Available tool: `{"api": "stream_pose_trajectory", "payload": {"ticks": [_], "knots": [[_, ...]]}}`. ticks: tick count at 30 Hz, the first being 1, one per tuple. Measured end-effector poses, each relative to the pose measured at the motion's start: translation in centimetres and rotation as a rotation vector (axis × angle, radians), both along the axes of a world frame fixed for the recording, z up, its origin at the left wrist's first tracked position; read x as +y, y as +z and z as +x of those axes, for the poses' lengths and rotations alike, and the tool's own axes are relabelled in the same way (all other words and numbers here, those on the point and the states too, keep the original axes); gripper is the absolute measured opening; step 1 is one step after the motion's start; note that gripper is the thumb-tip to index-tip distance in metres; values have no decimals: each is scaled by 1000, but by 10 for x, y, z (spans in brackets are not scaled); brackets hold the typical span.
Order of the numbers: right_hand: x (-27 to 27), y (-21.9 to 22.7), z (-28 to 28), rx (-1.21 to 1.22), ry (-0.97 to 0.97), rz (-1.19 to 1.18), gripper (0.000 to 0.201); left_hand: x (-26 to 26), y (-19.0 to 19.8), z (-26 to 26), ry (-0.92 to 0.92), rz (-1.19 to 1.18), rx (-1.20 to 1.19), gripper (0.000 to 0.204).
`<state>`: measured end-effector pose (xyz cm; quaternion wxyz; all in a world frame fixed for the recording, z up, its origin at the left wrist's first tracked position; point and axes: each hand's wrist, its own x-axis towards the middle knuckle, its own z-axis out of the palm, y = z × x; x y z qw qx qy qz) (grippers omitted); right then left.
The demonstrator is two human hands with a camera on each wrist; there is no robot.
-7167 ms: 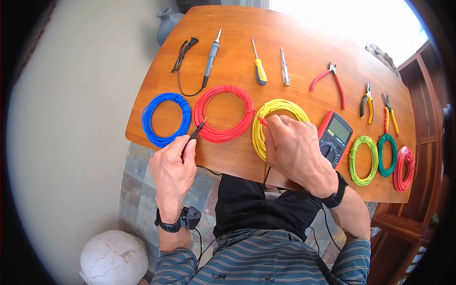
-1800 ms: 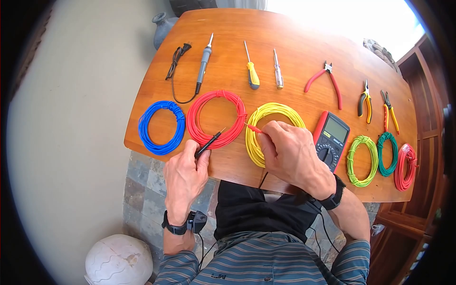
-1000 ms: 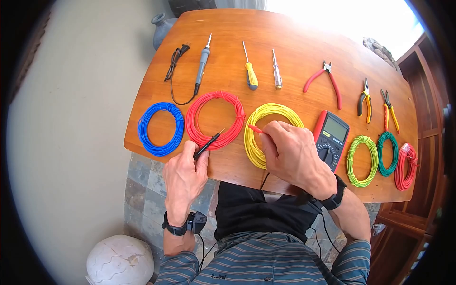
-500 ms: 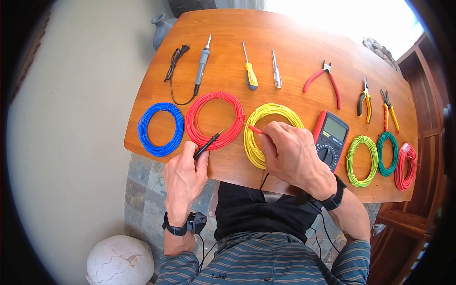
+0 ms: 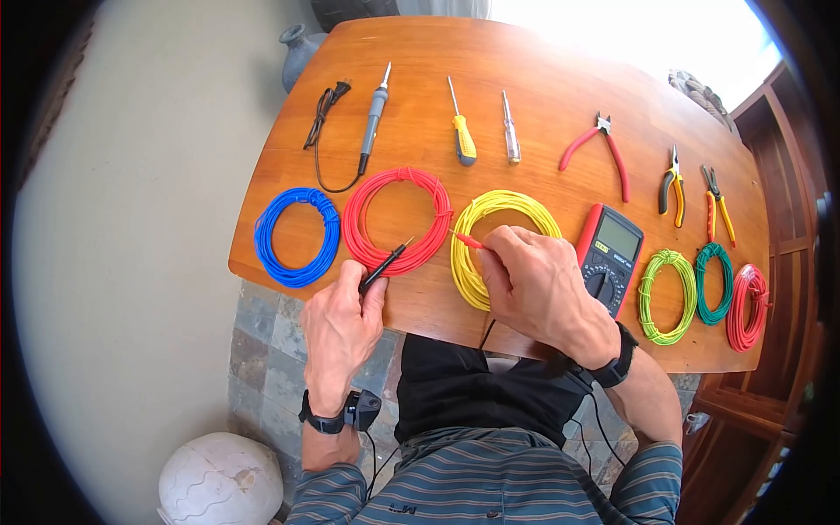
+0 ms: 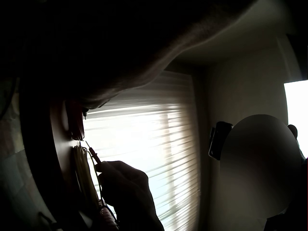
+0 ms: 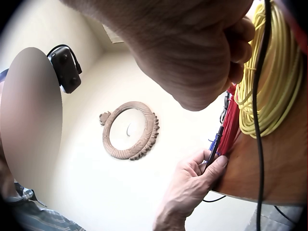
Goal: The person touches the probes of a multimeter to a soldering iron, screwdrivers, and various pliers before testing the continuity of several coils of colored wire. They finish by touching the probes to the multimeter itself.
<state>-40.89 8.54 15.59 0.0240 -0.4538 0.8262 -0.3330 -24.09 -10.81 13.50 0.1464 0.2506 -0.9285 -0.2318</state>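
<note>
In the head view the left hand pinches a black test probe, whose tip lies over the large red wire coil. The right hand pinches a red test probe above the left side of the yellow wire coil, its tip pointing toward the red coil. Whether either tip touches wire, I cannot tell. Just right of the right hand lies the red and black multimeter. From the right wrist view, the left hand holds the black probe beside the red coil.
A blue coil lies at the left; light green, dark green and small red coils at the right. Behind are a soldering iron, screwdriver, clear-handled tester and several pliers, including red-handled cutters.
Since the earliest frame, both hands and probes have shifted slightly relative to the coils, and the black probe has moved over the red coil's near edge. Over the last second, almost nothing moves.
</note>
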Motion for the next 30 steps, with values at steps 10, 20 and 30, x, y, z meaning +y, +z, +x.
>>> {"api": "stream_pose_trajectory", "payload": {"ticks": [10,20,30], "knots": [[0,-2,-1,37,36,-20,20,-3,0,1,-24,-15,-29,22],[1,-2,-2,49,32,-20,20,-3,0,0,-26,-17,-32,23],[1,-1,-2,61,37,-20,20,-3,1,0,-23,-13,-40,23]]}}
